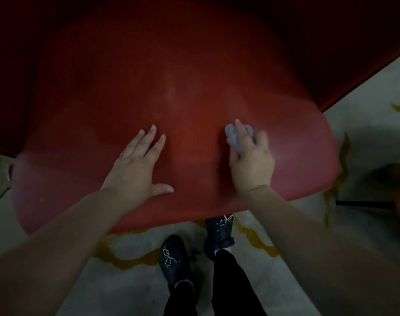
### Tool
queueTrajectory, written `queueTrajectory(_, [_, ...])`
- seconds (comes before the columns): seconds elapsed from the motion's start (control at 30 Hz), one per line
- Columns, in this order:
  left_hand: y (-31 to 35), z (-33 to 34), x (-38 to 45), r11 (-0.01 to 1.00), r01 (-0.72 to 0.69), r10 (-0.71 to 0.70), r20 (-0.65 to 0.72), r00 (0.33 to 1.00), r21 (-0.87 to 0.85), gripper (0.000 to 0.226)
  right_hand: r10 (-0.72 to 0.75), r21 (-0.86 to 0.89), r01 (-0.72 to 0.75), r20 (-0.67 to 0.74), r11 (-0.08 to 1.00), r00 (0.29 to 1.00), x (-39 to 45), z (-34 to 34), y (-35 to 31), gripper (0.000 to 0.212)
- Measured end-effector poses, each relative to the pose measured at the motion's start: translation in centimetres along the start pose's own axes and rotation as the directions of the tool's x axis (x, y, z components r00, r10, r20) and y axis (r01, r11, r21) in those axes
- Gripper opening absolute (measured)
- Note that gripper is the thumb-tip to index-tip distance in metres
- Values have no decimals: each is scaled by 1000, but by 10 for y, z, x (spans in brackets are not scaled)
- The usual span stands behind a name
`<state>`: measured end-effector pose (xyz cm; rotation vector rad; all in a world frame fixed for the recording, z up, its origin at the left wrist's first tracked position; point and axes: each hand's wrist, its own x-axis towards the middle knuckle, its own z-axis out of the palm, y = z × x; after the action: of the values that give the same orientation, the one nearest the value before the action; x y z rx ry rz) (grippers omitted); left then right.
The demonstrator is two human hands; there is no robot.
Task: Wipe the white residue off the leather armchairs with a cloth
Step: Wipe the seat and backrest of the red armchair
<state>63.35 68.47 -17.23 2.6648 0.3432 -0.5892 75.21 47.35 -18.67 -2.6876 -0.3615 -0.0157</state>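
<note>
Fingers of the right hand (251,160) curl round a small grey cloth (236,137), bunched and pressed onto the red leather armchair (194,71). The left hand (135,165) rests flat just beside it, fingers straight and spread. A faint whitish streak (171,87), possibly residue or glare, runs away from the person, ahead and left of the cloth. The leather is smooth and rounded.

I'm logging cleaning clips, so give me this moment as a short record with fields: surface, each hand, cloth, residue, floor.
surface: red leather armchair, seen from above
left hand: flat on the leather, fingers straight and spread
right hand: grips a grey cloth against the leather
residue: pale hazy film along the near edge
floor: pale with yellow veins; dark shoes with beaded bows
</note>
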Motion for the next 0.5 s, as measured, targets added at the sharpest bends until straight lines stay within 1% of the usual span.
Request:
queueTrajectory(0.03, [1, 0, 1, 1000, 5, -5, -2, 1000, -2, 121, -17, 23, 17, 28, 1000, 999, -8, 6, -13, 53])
queueTrajectory(0.07, [2, -1, 1, 1000, 7, -7, -8, 1000, 0, 121, -66, 61, 63, 54, 996, 996, -17, 12, -27, 53])
queueTrajectory(0.13, [2, -1, 1, 1000, 9, -8, -28, 1000, 20, 122, -223, 134, 212, 73, 968, 972, -35, 23, -51, 50])
queueTrajectory(0.17, [3, 0, 1, 999, 16, -15, -36, 999, 31, 122, -290, 134, 279, 68, 951, 955, -43, 27, -60, 47])
queueTrajectory(0.27, [0, 1, -5, 997, 55, -53, -41, 998, 52, 127, -441, -2, 441, 58, 897, 896, -48, 25, -56, 42])
queueTrajectory(0.3, [-3, 2, -7, 996, 56, -53, -42, 998, 64, 128, -454, -49, 456, 49, 889, 890, -42, 21, -46, 40])
queueTrajectory(0.33, [-5, 1, -8, 996, 53, -50, -43, 998, 72, 129, -427, -77, 429, 33, 900, 904, -33, 16, -34, 40])
queueTrajectory(0.37, [-7, 0, -9, 996, 51, -49, -41, 998, 72, 129, -365, -90, 364, 12, 927, 931, -22, 10, -21, 41])
queueTrajectory(0.43, [-9, -1, -10, 997, 53, -51, -33, 998, 57, 130, -189, -77, 188, -13, 979, 982, -6, -2, -1, 46])
queueTrajectory(0.5, [-8, 0, -10, 998, 55, -54, -29, 998, 42, 130, -51, -54, 51, -4, 997, 999, -7, -1, -2, 50])
